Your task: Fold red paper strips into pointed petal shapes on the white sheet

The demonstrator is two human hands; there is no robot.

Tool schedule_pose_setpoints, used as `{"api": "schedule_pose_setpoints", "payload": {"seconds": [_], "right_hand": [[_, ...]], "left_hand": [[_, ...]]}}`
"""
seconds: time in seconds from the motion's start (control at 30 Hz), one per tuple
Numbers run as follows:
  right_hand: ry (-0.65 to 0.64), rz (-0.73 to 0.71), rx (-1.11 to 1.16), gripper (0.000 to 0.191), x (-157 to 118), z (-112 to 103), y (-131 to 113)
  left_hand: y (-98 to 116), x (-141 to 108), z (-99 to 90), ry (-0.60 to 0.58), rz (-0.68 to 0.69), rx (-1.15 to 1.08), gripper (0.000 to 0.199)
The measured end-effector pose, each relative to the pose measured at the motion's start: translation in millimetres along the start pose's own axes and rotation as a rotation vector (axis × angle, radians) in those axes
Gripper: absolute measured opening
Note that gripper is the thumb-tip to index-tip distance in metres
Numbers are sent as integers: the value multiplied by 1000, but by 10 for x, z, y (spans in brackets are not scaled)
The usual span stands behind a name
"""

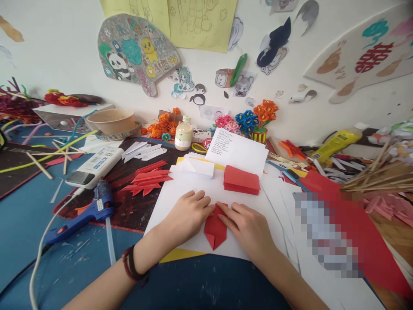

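Note:
A small sheet of red paper (215, 228) lies on white sheets in front of me, its near end folded to a point with a small flap showing at the lower left. My left hand (190, 215) has its fingers curled, with thumb and index finger pinching the paper's upper left edge. From the other side, my right hand (247, 221) grips the upper right edge, index finger and thumb resting on the paper. The fingers partly cover its far end. Just beyond my hands sits a stack of red paper (241, 180), and to the left a pile of folded red pieces (150, 177).
To the left are a blue glue gun (93, 211) and a white power strip (95, 167) with a cable. Folded white strips (145, 150), a bottle (183, 134) and a handwritten sheet (237, 148) stand farther back. A large red sheet (348, 215) lies at the right.

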State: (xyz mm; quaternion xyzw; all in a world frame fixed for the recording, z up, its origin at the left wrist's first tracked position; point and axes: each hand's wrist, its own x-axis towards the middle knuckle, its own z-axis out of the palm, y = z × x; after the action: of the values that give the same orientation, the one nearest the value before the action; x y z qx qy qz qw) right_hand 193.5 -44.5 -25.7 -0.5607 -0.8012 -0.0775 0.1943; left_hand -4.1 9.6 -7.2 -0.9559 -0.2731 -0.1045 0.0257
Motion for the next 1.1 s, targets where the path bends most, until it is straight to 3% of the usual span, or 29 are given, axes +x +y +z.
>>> {"api": "schedule_pose_setpoints", "payload": {"seconds": [0.27, 0.63, 0.8, 1.1], "right_hand": [[-4, 31, 23, 33, -5, 2, -7], [48, 415, 175, 29, 45, -69, 11], [-11, 354, 344, 28, 89, -85, -6], [89, 165, 335, 24, 72, 6, -11]], "left_hand": [[-8, -9, -51, -35, -13, -37, 20], [32, -45, -19, 3, -33, -54, 17], [64, -43, -26, -19, -27, -80, 17], [89, -44, -36, -24, -25, -20, 14]]}}
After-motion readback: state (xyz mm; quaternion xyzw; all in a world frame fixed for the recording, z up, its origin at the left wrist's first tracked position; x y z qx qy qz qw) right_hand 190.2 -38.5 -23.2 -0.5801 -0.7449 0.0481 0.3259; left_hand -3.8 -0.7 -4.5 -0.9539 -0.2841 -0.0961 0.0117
